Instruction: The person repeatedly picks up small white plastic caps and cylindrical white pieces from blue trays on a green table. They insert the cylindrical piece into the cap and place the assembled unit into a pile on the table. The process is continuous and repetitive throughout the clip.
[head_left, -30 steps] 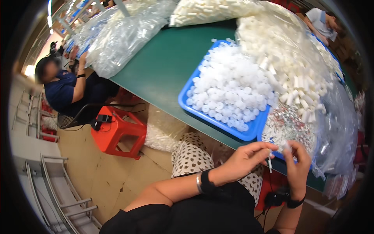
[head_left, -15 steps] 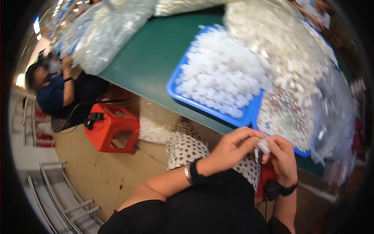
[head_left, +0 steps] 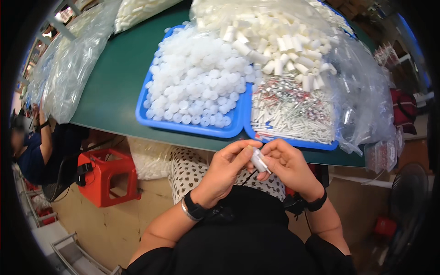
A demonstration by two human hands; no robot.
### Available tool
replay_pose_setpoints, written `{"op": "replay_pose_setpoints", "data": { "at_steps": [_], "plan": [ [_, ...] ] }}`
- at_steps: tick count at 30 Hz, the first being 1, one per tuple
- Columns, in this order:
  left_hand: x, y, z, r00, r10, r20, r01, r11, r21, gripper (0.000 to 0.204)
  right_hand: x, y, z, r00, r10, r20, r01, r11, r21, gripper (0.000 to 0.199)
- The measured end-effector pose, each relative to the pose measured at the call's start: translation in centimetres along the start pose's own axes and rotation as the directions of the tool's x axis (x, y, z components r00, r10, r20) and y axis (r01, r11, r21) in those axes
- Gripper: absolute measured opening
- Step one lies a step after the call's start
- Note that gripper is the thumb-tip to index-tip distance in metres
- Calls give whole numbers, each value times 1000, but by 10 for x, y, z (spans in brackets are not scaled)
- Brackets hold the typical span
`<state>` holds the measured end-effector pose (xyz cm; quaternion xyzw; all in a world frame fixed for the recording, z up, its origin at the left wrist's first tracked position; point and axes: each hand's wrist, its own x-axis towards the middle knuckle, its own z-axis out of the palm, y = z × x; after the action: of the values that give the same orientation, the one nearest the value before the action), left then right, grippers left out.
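Observation:
In front of my lap, just off the table's near edge, my left hand [head_left: 225,168] and my right hand [head_left: 289,167] meet around a small white plastic cylinder [head_left: 259,160]. My left thumb and forefinger pinch its upper end. The fingers of my right hand close on its other side. A thin white stick-like piece lies along the cylinder; whether it is part of it I cannot tell. Beyond my hands, a blue tray [head_left: 192,131] is heaped with translucent white round caps [head_left: 201,91]. Beside it another blue tray [head_left: 293,143] holds many thin white-and-metal pins [head_left: 293,110].
Cream-white plastic tubes [head_left: 293,48] spill from a clear bag behind the pins. Plastic sheeting [head_left: 362,91] hangs over the right side of the green table [head_left: 114,78]. A red stool [head_left: 107,176] stands at left, near a seated person [head_left: 34,146]. A black fan [head_left: 409,192] is at right.
The view has swung to the right, so the trays and my hands appear farther left. My hands still hold the white cylinder, which is now tilted differently.

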<state>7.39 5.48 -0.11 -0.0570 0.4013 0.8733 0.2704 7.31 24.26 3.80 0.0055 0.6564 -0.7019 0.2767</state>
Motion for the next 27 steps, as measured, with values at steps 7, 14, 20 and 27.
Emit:
{"op": "replay_pose_setpoints", "data": {
  "at_steps": [7, 14, 20, 27],
  "plan": [
    [0, 0, 12, 1000, 11, 8, -12, 995, 100, 35, -3, 1, -12, 999, 28, 18, -30, 991, 133, 19],
    [1, -3, 2, 986, -65, 154, 73, 996, -45, 23, 8, -43, -113, 639, -765, -83, -79, 42, -996, 15],
    [-1, -7, 1, 976, -110, 188, 119, 992, -41, 20, 26, -42, -180, 704, -709, 41, -178, -233, -956, 24],
    [0, 3, 0, 985, -97, 143, 108, 992, -71, 26, 28, -44, -176, 680, -731, 54, -171, -230, -958, 19]
  ]
}}
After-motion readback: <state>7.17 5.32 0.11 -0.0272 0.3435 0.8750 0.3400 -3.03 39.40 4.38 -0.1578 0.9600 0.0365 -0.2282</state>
